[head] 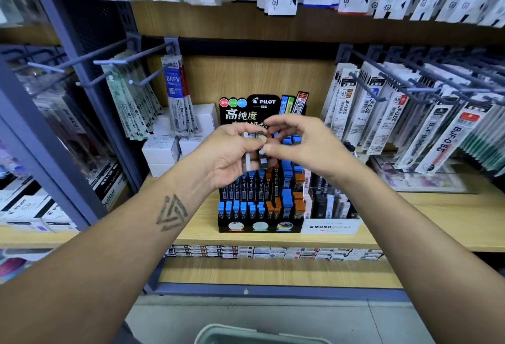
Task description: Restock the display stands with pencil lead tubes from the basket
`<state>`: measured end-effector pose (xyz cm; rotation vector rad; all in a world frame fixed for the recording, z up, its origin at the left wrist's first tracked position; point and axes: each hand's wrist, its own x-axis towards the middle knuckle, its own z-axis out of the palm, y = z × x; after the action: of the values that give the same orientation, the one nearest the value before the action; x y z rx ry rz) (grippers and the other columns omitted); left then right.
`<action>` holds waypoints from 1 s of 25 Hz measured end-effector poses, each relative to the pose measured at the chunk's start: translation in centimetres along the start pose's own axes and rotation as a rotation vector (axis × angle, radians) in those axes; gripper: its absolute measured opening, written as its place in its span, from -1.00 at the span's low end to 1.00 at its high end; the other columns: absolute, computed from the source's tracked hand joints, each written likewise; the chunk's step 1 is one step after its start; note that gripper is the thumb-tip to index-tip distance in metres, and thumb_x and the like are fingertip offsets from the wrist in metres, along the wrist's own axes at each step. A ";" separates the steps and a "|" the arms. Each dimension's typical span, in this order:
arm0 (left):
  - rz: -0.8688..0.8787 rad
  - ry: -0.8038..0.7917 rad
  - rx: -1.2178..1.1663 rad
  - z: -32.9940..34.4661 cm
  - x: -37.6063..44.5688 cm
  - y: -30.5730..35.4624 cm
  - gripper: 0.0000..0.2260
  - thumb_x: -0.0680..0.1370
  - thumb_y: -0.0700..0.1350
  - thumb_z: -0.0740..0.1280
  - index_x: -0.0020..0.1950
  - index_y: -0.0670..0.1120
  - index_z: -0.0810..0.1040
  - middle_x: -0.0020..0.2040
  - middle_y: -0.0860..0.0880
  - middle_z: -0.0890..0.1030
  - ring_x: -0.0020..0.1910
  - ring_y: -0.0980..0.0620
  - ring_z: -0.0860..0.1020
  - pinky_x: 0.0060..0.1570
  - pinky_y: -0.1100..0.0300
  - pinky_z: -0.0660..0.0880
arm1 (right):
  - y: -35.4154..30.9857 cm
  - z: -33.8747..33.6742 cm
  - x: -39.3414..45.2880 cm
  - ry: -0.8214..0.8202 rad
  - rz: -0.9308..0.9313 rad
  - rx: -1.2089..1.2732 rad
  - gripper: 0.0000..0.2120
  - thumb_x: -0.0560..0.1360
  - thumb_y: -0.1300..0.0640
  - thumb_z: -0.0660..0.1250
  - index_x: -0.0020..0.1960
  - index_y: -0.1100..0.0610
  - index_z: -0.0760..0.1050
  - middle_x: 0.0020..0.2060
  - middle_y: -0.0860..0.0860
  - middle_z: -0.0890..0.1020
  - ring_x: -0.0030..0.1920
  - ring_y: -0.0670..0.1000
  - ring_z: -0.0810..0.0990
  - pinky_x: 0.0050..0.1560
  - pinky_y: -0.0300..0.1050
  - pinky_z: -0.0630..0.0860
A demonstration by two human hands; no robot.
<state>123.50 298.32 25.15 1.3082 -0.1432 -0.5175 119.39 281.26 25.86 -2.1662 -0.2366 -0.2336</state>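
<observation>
here the left hand (pixel 232 155) is holding some lead tubes (pixel 255 152) in curled fingers above the black display stand (pixel 259 227) on the shelf (pixel 410 223), and the right hand (pixel 295 141) is pinching one of them.

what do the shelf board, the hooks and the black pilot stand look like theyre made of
Shelf board: light wood-grain surface, probably laminate over board; the grain looks printed and matte.
Hooks: thin rods with an even blue-grey coat, likely painted metal wire.
Pilot stand: black with sharp printed graphics, looks like plastic or printed card; cannot tell which.
</observation>
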 end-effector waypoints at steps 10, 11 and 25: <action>0.020 -0.185 0.105 2.5 -0.3 -0.9 -0.78 0.58 -0.41 0.30 0.22 -0.31 0.50 0.05 -0.34 0.67 0.05 -0.27 0.68 0.00 -0.07 0.66 | 2.1 -2.9 -2.2 0.235 0.114 0.289 -0.80 0.42 0.32 0.54 0.03 0.21 0.67 -0.15 0.20 0.72 -0.18 -0.01 0.67 -0.05 -0.11 0.62; 0.038 -0.190 0.130 2.8 -0.3 -1.1 -0.79 0.57 -0.41 0.31 0.20 -0.33 0.51 0.00 -0.32 0.68 0.02 -0.27 0.69 -0.05 -0.01 0.68 | 2.2 -3.3 -2.4 0.252 0.117 0.276 -0.81 0.41 0.31 0.54 0.01 0.20 0.67 -0.16 0.23 0.71 -0.19 0.01 0.66 -0.02 -0.06 0.63; 0.270 0.013 0.455 7.2 0.8 -2.0 -0.86 0.50 -0.19 0.51 -0.02 -0.19 0.61 -0.26 -0.16 0.61 -0.47 0.09 0.44 -0.56 0.31 0.34 | 2.8 -6.7 -5.6 0.031 0.174 0.165 -0.70 0.37 0.35 0.56 0.07 0.22 0.64 -0.19 0.20 0.70 -0.20 0.04 0.67 -0.03 -0.08 0.65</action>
<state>120.88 291.29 25.04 1.7024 -0.4398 -0.2498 114.15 273.73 26.03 -2.0046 -0.0473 -0.1431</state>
